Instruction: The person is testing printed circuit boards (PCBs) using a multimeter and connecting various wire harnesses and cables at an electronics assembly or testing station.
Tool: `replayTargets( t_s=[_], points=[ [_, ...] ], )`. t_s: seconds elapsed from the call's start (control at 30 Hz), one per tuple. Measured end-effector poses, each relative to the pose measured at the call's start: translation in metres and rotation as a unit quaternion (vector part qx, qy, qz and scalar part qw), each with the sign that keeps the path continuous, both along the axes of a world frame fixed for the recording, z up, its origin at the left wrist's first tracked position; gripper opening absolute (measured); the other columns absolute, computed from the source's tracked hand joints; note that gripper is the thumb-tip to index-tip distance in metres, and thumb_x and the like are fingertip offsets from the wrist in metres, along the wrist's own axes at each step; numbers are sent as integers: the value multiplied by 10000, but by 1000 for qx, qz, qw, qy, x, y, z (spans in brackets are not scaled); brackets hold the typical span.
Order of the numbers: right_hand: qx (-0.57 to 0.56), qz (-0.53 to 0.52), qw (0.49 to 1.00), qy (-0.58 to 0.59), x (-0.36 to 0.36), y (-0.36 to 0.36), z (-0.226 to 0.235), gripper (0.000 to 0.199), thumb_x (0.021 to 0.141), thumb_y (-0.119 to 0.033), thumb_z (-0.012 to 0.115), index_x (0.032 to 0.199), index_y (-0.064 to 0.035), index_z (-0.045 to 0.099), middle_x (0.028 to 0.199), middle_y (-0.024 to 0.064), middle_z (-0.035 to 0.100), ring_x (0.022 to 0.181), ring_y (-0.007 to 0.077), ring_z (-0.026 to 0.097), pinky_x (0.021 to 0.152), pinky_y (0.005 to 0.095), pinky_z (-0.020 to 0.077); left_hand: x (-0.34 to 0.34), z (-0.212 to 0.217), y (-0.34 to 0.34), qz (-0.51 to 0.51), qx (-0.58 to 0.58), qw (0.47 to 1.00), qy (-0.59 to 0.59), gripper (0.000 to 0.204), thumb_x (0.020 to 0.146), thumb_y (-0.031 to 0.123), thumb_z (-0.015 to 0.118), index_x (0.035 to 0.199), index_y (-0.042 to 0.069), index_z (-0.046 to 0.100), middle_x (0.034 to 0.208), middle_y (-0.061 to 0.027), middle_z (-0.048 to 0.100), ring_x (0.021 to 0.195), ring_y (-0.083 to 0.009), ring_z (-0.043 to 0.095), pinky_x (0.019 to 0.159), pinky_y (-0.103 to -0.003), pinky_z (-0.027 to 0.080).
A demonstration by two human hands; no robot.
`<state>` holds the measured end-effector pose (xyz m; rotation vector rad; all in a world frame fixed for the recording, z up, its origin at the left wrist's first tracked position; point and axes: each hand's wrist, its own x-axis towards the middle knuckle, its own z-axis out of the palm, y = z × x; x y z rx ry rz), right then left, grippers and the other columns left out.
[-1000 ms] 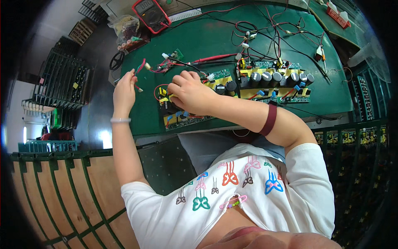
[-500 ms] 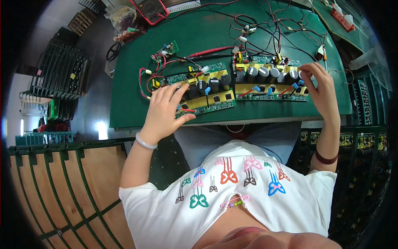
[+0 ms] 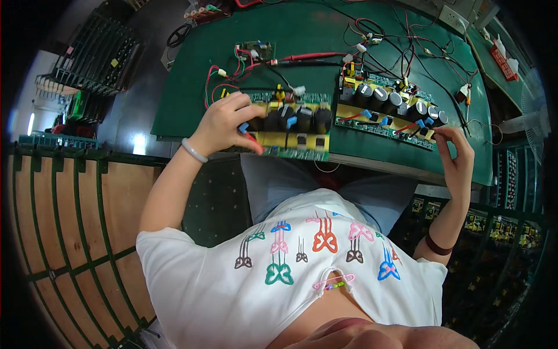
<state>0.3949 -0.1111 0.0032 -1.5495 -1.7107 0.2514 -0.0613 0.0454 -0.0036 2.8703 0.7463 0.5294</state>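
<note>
My left hand (image 3: 224,125) is closed on the left end of a green circuit board (image 3: 314,143) that carries black cylinder capacitors and yellow parts. Its thumb lies along the near side, fingers over the top; the board's near edge reaches past the table's front edge. A second, similar circuit board (image 3: 381,120) lies on the table to the right. At that board's near right corner my right hand (image 3: 456,148) has its fingers curled in, fingertips on the corner. Between the two boards a narrow gap shows. A small circuit board (image 3: 264,51) with wires lies behind the left one.
The green table (image 3: 203,58) holds tangled cables (image 3: 383,38) at the back right. Red and black probes (image 3: 314,57) lie behind the boards. A red basket (image 3: 503,63) stands far right. Green racks with wooden panels (image 3: 64,192) are at the left, a rack of boards (image 3: 511,232) at the right.
My left hand has closed on the left board and raised it toward me. My right hand has moved from the capacitors down to the right board's near corner. The whole view has turned slightly.
</note>
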Motion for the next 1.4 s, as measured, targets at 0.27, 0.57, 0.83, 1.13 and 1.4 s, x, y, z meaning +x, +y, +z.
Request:
replayTargets(
  t_s=[0.27,0.57,0.83,1.13,1.4],
  points=[
    [-33,231,963,133,-94,25,14,344,857,-87,717,1183,-23,629,938,88,600,833,198,626,760,300,502,-1,15,0,-54,-86,991,-84,736,494,554,855,1022,78,666,891,-73,572,810,-267,559,714,-361,479],
    [-17,258,941,-219,-158,69,16,396,855,-387,725,968,-39,575,813,113,579,651,329,611,557,423,484,6,10,-3,-102,-30,993,-54,752,479,556,844,1042,92,663,881,-82,558,771,-276,558,660,-381,469],
    [-13,307,917,-255,-172,86,18,394,860,-345,721,1053,-32,580,745,106,623,596,322,610,510,411,447,-12,18,7,-88,-78,983,-140,665,616,452,855,1140,84,671,1057,-84,646,957,-295,622,823,-354,507],
    [-131,342,930,25,-141,76,30,294,878,-244,680,1022,0,604,730,155,608,636,357,608,562,385,450,-67,-47,53,203,-2,977,-68,325,882,142,694,1203,181,665,1280,-110,525,1178,-321,523,1006,-435,453],
    [-179,160,886,397,-56,22,1,536,922,-273,576,1314,92,549,1118,107,674,907,128,651,792,271,503,-67,-76,134,197,13,973,-122,58,923,107,650,966,83,620,980,-121,470,857,-312,602,762,-414,520]
  ],
)
